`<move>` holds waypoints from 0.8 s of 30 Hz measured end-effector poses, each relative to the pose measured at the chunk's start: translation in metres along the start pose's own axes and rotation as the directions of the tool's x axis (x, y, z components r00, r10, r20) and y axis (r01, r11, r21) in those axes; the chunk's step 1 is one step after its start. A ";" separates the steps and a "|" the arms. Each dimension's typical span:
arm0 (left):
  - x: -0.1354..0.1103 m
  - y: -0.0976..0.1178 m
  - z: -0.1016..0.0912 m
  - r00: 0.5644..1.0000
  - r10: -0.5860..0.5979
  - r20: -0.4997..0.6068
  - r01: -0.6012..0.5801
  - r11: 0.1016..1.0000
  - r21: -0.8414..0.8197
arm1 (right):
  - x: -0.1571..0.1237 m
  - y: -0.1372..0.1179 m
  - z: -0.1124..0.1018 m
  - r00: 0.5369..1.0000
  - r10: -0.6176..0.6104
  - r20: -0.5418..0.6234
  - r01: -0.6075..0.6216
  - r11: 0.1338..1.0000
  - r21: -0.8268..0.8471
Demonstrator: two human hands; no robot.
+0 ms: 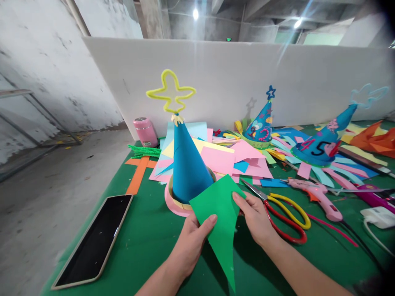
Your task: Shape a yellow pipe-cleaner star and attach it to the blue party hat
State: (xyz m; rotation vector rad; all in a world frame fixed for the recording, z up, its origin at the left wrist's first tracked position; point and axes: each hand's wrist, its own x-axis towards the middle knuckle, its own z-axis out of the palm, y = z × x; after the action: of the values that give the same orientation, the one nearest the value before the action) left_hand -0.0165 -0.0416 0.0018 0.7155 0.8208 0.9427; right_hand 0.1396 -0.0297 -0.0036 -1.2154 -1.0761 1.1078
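Between my two hands is a piece of green paper (220,218), cut to a long point at its lower end. My left hand (193,242) grips its left edge, thumb on top. At the upper right edge, my right hand (254,213) pinches the sheet; the fingers behind it are hidden. Just beyond the paper stands a blue paper cone hat (188,168) with a yellow pipe-cleaner shape (169,92) on its tip. A pink paper ring (179,210) lies around its base. Scissors (286,213) with red and yellow handles lie right beside my right hand.
A phone (95,242) lies at the left table edge. Pink paper sheets (217,158) and green pipe cleaners (143,151) lie behind. To the right are a pink glue gun (317,195), a white plug (378,217) and two decorated hats (261,123). A white panel (216,78) borders the back.
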 end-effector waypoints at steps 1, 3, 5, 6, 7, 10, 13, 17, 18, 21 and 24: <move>0.000 0.001 0.000 1.000 0.005 -0.003 -0.005 1.000 -0.007 | -0.001 -0.001 -0.002 1.000 -0.005 0.008 0.005 1.000 -0.023; 0.000 0.002 0.000 1.000 0.009 -0.026 -0.009 1.000 -0.001 | -0.004 -0.003 -0.013 1.000 -0.029 -0.009 0.028 0.996 -0.079; 0.000 0.004 -0.002 0.999 0.016 -0.052 -0.015 1.000 0.011 | -0.008 -0.005 -0.033 0.993 -0.077 -0.087 0.061 0.983 -0.175; 0.000 0.004 -0.003 0.998 0.016 -0.061 -0.015 1.000 0.018 | -0.011 -0.006 -0.047 0.981 -0.119 -0.154 0.075 0.961 -0.264; 0.001 0.005 -0.004 0.998 0.014 -0.064 -0.013 1.000 0.024 | -0.014 -0.006 -0.061 0.973 -0.142 -0.182 0.063 0.923 -0.378; 0.000 0.005 -0.005 0.999 -0.004 -0.045 0.005 0.999 0.035 | -0.027 -0.002 -0.097 0.948 -0.206 -0.243 0.016 0.793 -0.609; -0.003 0.005 -0.004 0.999 -0.033 -0.026 0.034 0.997 0.062 | -0.036 0.004 -0.109 0.956 -0.189 -0.224 0.007 0.780 -0.626; -0.005 0.004 -0.002 0.998 -0.056 0.003 0.056 0.993 0.102 | -0.036 -0.001 -0.089 0.988 -0.109 -0.106 0.040 0.858 -0.512; -0.005 0.004 -0.003 0.998 -0.062 0.028 0.058 0.993 0.103 | -0.035 -0.004 -0.081 0.993 -0.087 -0.074 0.042 0.879 -0.474; -0.005 0.004 -0.004 0.991 -0.075 0.106 0.064 0.992 0.106 | -0.031 -0.014 -0.061 1.000 -0.024 0.018 0.029 0.922 -0.387; -0.005 0.004 -0.006 0.987 -0.083 0.135 0.069 0.992 0.106 | -0.031 -0.018 -0.045 0.994 0.004 0.109 0.038 0.922 -0.386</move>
State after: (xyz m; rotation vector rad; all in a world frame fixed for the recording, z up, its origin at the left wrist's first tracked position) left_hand -0.0246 -0.0433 0.0038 0.8225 0.7707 0.7780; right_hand 0.1805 -0.0674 0.0113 -1.4633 -1.4355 0.9818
